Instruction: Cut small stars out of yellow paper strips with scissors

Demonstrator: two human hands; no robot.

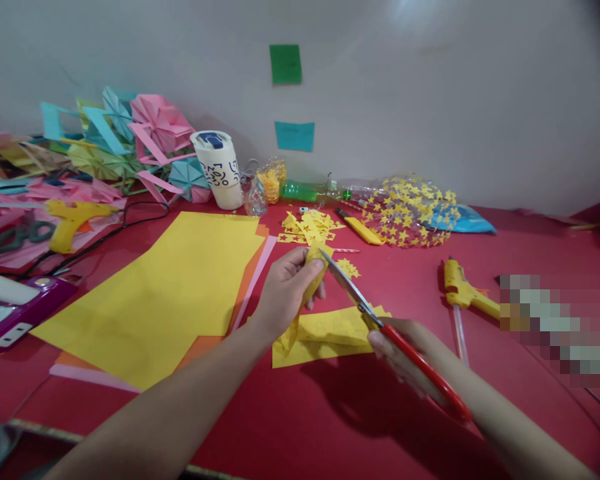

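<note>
My left hand (290,283) pinches a folded strip of yellow paper (320,252), held up above the red table. In my right hand (405,347) is a pair of scissors (423,367) with red handles. Their blades point up and left, with the tips at the top end of the strip. Whether the blades are parted there is hard to make out. Below both hands lies a creased piece of yellow paper (330,327) on the table. Small cut yellow stars (349,268) lie just beyond the blades.
Yellow, orange and pink sheets (170,287) are stacked at left. Behind stand a white tumbler (220,173), star-cut scraps (313,227), a yellow cutter (363,227) and a star-covered bottle (415,207). Glue guns lie right (460,287) and left (75,220). Folded paper decorations (155,127) fill the far left.
</note>
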